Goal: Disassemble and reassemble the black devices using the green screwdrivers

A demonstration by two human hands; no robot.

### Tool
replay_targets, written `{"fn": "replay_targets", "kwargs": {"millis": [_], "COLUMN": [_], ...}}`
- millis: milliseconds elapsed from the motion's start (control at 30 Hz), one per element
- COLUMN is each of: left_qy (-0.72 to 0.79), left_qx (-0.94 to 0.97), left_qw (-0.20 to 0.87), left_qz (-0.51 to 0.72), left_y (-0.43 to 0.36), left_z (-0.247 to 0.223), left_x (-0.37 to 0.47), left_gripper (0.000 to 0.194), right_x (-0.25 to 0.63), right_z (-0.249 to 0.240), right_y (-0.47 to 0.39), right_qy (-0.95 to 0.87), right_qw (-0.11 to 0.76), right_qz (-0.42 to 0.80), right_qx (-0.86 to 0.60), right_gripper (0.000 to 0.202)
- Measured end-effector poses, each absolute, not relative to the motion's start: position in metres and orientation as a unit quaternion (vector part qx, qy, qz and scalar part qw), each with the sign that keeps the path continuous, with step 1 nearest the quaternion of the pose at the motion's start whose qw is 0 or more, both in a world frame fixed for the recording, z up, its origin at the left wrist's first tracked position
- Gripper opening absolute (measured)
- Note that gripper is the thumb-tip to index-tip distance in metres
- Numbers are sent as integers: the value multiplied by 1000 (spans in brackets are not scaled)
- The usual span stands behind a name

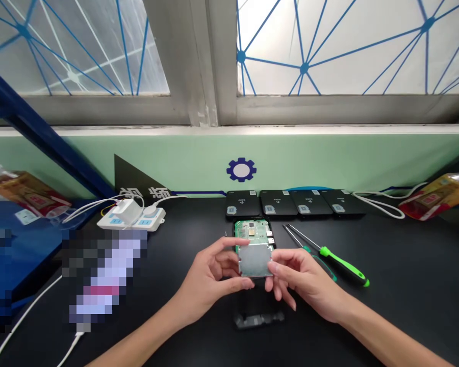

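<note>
A flat grey metal plate [255,261] with notched edges is held between my two hands above the black table. My left hand [216,272] grips it from the left, index finger along the far edge and thumb by the near edge. At its right side, my right hand [304,275] pinches the plate between thumb and fingers. Just behind lies a green circuit board [251,229] in a black case, partly covered by the plate and my left index finger. On the near side rests a black plastic cover [259,319].
Several black boxes [277,203] line the back. To the right lie a green-and-black screwdriver [346,266] and a second screwdriver [296,236], partly hidden. Tiny screws [226,234] sit left of the board. A power strip [149,220] and a pixelated device [109,278] are on the left.
</note>
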State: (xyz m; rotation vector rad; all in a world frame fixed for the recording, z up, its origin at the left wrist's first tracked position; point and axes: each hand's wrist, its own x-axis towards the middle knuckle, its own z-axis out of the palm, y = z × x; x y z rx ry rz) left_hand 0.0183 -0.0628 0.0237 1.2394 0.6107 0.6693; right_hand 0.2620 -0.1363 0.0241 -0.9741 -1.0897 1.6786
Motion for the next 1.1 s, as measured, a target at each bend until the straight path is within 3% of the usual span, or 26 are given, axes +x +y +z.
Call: {"fn": "replay_targets", "kwargs": {"millis": [533, 700, 1100], "left_qy": [284, 307, 288], "left_qx": [607, 642, 633], "left_qw": [681, 641, 671], "left_qz": [293, 288, 259], "left_y": [-65, -63, -64], "left_z": [31, 33, 27], "left_x": [16, 12, 12], "left_gripper": [59, 66, 49], "right_x": [263, 263, 263], "right_z": [23, 19, 24], "right_y": [-135, -136, -136], "right_qy": [-475, -473, -475], "right_qw": [443, 451, 457], "right_qz": [662, 651, 644], "right_qx": [-374, -386, -389], "right_gripper": [41, 41, 42]}}
